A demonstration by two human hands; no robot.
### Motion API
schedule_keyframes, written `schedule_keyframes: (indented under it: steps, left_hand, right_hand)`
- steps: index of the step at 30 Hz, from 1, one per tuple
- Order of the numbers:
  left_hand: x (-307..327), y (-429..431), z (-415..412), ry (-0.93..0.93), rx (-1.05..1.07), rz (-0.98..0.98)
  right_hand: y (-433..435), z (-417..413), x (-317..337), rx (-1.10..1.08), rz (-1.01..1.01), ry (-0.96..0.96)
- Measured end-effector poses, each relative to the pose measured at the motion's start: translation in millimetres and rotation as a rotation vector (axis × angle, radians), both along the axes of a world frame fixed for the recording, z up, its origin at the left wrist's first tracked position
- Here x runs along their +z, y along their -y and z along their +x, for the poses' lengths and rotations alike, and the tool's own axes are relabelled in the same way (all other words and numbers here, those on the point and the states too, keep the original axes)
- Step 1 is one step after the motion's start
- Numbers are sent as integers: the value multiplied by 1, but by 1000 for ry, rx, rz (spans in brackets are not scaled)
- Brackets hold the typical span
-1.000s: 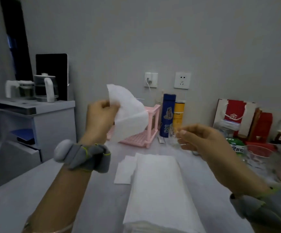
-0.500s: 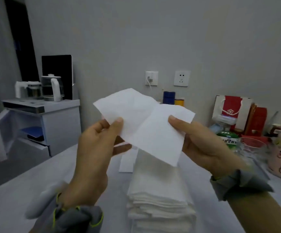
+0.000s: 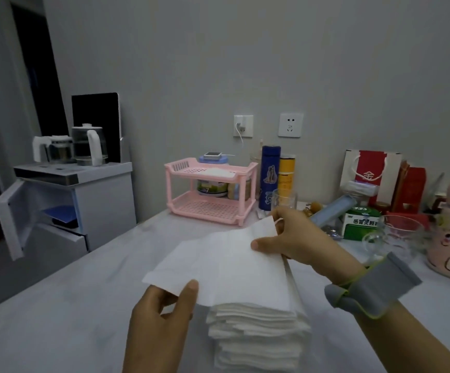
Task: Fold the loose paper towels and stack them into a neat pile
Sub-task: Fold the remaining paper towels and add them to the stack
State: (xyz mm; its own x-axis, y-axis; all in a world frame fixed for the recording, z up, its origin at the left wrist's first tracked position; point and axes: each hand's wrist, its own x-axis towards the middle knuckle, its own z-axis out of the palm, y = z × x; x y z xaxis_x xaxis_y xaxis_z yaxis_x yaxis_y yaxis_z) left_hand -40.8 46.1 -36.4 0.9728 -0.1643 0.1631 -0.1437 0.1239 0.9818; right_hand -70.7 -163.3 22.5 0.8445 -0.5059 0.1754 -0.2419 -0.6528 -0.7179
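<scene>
Between the left hand and right hand, each pinching an opposite corner, the paper towel has come down flat over the pile, probably ready for folding.

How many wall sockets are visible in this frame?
2. The left socket, with a white plug in it, sits above the pink rack; the right socket, unused, sits beside it above the blue bottle.
</scene>
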Motion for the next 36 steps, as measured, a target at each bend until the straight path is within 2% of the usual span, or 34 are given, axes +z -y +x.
schedule_keyframes:
  steps: [3,7,11,13,18,22,25,30,36]
  left_hand:
    - [9,7,-12,-46,-125,-41]
    - [12,21,-22,-136,-195,-50]
    - [1,33,-22,-88,-194,5]
    - [-6,36,-21,-57,-166,85]
    - [-15,41,-21,-73,-108,229]
    - [-22,44,-20,-61,-92,203]
    - [-26,46,-21,-57,-93,189]
    - [-29,49,-20,-32,-57,185]
    - [-21,47,-17,102,-6,205]
  right_hand:
    - [9,1,-5,-12,16,-94]
    - [24,3,-16,-30,183,57]
    - [45,2,-36,11,472,-94]
    - [56,0,-41,33,522,-126]
    - [75,-14,-46,218,638,-150]
    - [81,-24,-51,380,655,-196]
    - [81,-27,-51,438,792,-132]
    - [76,-36,-29,414,948,-11]
    - [43,-31,20,244,952,99]
